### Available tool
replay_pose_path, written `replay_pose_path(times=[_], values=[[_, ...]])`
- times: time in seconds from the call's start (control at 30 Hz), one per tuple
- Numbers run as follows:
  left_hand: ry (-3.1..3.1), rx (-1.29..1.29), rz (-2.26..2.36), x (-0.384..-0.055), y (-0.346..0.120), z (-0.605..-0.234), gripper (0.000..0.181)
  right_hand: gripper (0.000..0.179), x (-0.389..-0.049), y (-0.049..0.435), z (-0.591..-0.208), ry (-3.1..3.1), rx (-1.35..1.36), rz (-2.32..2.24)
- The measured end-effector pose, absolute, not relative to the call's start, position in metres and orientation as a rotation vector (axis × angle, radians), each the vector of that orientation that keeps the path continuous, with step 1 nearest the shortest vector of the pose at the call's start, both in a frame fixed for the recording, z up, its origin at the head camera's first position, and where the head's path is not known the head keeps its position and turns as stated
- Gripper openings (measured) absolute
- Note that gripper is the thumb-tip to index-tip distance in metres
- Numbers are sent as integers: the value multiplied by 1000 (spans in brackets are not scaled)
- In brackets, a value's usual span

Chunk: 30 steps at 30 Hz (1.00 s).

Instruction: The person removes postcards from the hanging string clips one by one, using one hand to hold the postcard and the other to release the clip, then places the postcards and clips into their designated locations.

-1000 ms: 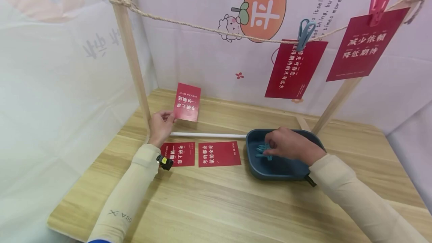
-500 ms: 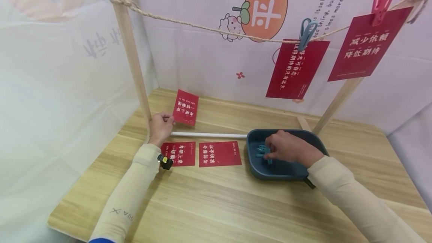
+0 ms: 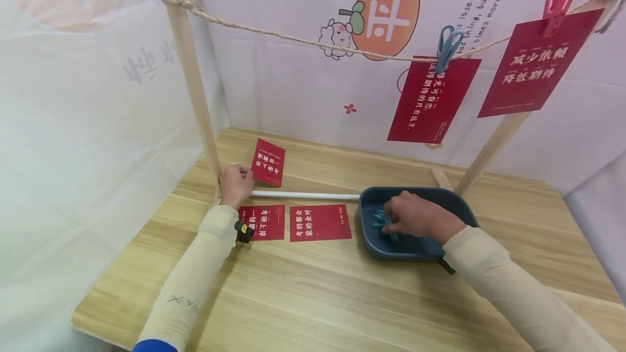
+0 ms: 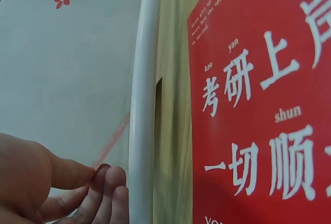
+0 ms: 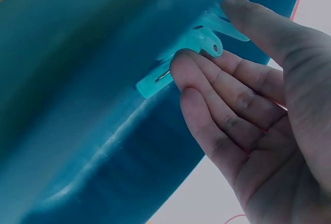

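A red card with white lettering is pinched at its lower left corner by my left hand, beside the frame's left post. In the left wrist view, that card shows as a thin slanted strip above the fingertips. My right hand reaches into a dark blue basin. There the right wrist view has thumb and fingers either side of teal plastic clothespins, seemingly pinching one; the exact contact is partly hidden. Two more red cards lie flat on the table, one partly behind the left wrist, the other beside it.
A twine line spans two wooden posts. A blue clothespin holds one red card on it; a pink clothespin holds another. A white rod runs low between the posts.
The card in my left hand has come down and tilted back toward the table. My right hand stays in the basin, and the teal clothespins under its fingers have shifted slightly.
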<state>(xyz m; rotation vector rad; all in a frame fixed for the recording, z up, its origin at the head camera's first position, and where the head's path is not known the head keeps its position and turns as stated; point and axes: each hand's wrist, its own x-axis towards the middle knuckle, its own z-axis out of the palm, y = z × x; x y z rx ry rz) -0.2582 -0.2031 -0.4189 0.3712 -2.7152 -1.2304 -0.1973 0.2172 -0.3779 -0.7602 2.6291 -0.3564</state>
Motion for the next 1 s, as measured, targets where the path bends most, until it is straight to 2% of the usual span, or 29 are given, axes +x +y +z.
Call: replay_pose_path(times=[0.5, 0.77, 1.0], values=[[-2802, 372, -1035, -258, -198, -418, 29, 31, -196, 223, -374, 2647, -736, -348], [-2818, 317, -936, -255, -191, -417, 48, 39, -197, 223, -369, 2669, -762, -317], [-2786, 280, -1002, -254, -189, -412, 50, 43, -192, 226, -351, 2735, -781, -369]])
